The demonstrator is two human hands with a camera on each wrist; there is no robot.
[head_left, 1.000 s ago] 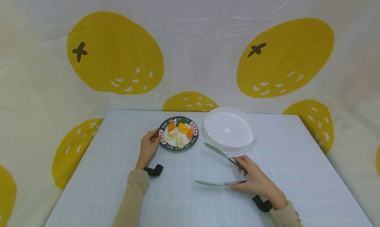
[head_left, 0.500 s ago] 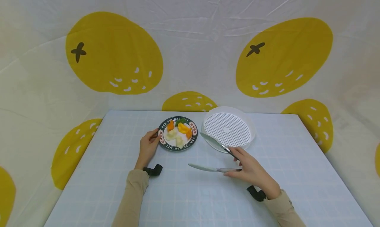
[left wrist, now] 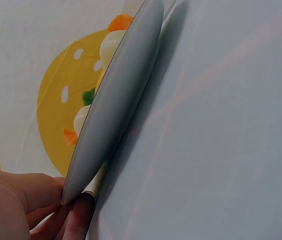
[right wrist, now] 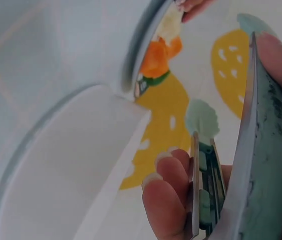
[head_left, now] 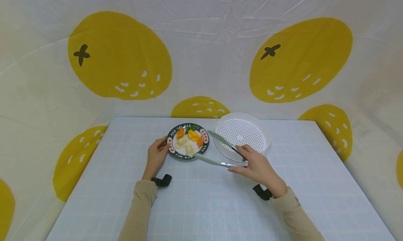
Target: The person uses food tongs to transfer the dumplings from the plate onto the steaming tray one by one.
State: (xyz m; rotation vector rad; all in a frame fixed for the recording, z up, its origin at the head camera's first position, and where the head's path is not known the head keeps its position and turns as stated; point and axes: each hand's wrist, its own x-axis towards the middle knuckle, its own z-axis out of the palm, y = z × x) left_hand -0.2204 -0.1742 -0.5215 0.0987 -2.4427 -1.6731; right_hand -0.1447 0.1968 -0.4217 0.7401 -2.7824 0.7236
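Observation:
My left hand pinches the left rim of a round plate with a dark lettered border. On the plate are pale dumpling-shaped pieces, a yellow piece, orange pieces and a green one. In the left wrist view, the plate's grey underside tilts up from the cloth. My right hand holds metal tongs with pale green tips, thumb on one arm and fingers on the other. The tongs are spread wide, nothing between them, their tips at the plate's right and lower right edge.
A round white perforated basket stands right of the plate, partly behind the upper tong arm. Pale blue checked cloth covers the table. Behind it hangs a white sheet with large yellow fruit prints.
My right hand has carried the spread tongs up and left, from in front of the basket to the plate's edge. The left hand and plate have stayed nearly still.

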